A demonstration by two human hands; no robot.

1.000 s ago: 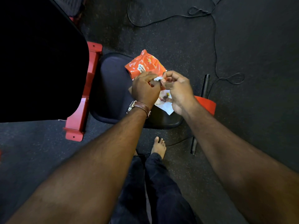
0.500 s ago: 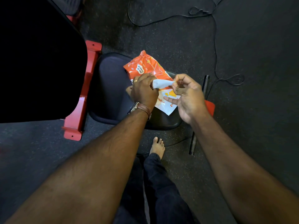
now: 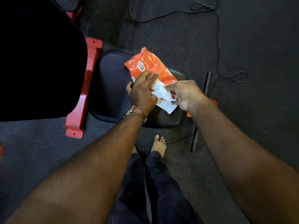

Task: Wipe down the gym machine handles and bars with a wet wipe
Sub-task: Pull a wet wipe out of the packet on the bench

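**Inspector:** Location of the task's item is requested.

**Assessor:** The wet wipe is observed partly drawn out of the orange wipe packet, which lies on the black seat pad, toward its far right corner. The white sheet is bunched between the two hands, over the packet's near end.

**Inspector:** State of the hands?

**Assessor:** The left hand is laid flat on the packet, fingers extended and spread, apparently pinning it down. The wipe is touched by the right hand at its right edge; the fingers are curled, and a pinch on the sheet is judged likely, though the fingertips are partly hidden.

**Inspector:** Handling properties?

**Assessor:** The sheet is judged light, limp and damp, liable to tear or drag a second sheet out. A pinch at a free corner is advised, with the packet held down. The soft packet is expected to slide on the smooth pad if unrestrained.

**Inspector:** Task progress?

**Assessor:** Early. No handle or bar is yet wiped; a black bar is noted beyond the pad's right edge.
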